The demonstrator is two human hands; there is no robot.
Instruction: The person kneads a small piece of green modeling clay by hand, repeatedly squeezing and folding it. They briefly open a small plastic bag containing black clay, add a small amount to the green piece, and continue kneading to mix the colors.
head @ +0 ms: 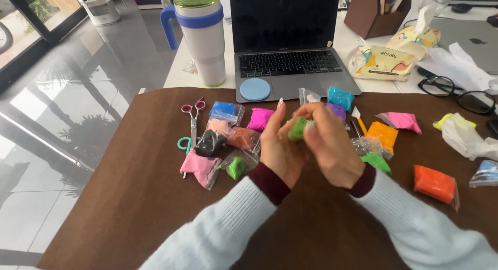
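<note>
soft green clay lump (298,129) | left hand (279,151) and right hand (332,145) pinch it, fingers curled tight | over brown felt mat (129,197), bagged clay around

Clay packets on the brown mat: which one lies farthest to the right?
The pale blue packet at the picture's right edge, partly cut off. It lies beyond the orange packet, well away from the cluster around both hands, which press a green lump.
</note>
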